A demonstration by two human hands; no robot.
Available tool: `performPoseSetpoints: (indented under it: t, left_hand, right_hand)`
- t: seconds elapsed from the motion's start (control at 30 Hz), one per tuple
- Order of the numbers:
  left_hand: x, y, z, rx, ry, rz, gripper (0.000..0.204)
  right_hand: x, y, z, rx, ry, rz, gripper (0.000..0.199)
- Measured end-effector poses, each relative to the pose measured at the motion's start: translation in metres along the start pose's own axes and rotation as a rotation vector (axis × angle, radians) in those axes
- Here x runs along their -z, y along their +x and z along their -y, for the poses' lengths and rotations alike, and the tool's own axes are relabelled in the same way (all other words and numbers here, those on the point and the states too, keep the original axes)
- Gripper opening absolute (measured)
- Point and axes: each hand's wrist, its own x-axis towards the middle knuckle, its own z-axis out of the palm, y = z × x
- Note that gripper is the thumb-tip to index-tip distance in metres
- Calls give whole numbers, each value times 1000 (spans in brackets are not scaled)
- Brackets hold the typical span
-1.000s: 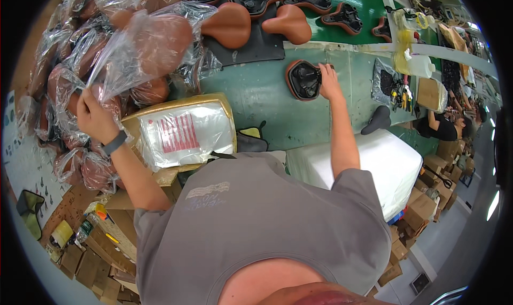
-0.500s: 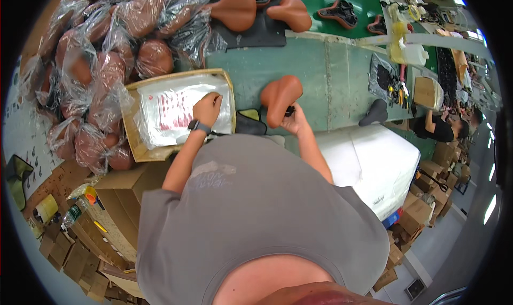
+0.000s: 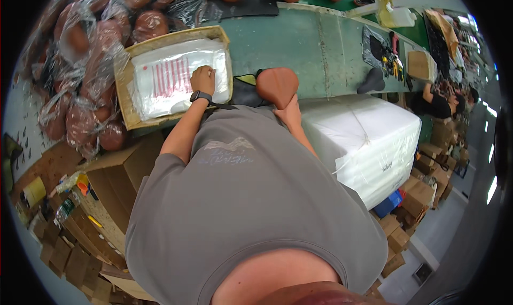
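The left hand (image 3: 203,79) rests curled on a stack of clear plastic bags (image 3: 171,83) with red print, inside a shallow cardboard box (image 3: 125,94) on the green desk (image 3: 299,43). The right hand (image 3: 288,112) grips a brown bicycle saddle (image 3: 277,86) at the desk's near edge.

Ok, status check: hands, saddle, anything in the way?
Left hand on the stack of plastic bags in the cardboard box. Right hand grips the brown saddle from below, at the bench edge. Nothing between saddle and bags.

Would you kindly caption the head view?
Left hand on clear plastic bags in cardboard box; right hand holds brown saddle.
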Motion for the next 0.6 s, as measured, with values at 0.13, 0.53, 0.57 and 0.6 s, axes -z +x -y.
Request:
performPoseSetpoints:
  t: [0.13,0.53,0.57,0.6]
  left_hand:
    - [49,1,4,413,-138,171,21]
    - [220,-20,3,271,35,123,23]
    - [235,-16,-12,312,26,170,24]
    - [245,-13,-23,353,18,212,25]
  right_hand:
    - [8,-12,24,-65,54,36,123]
    - [98,-56,138,311,1321,1015,62]
    - [98,-61,156,284,1329,1017,60]
    - [100,-67,175,262,1336,1021,59]
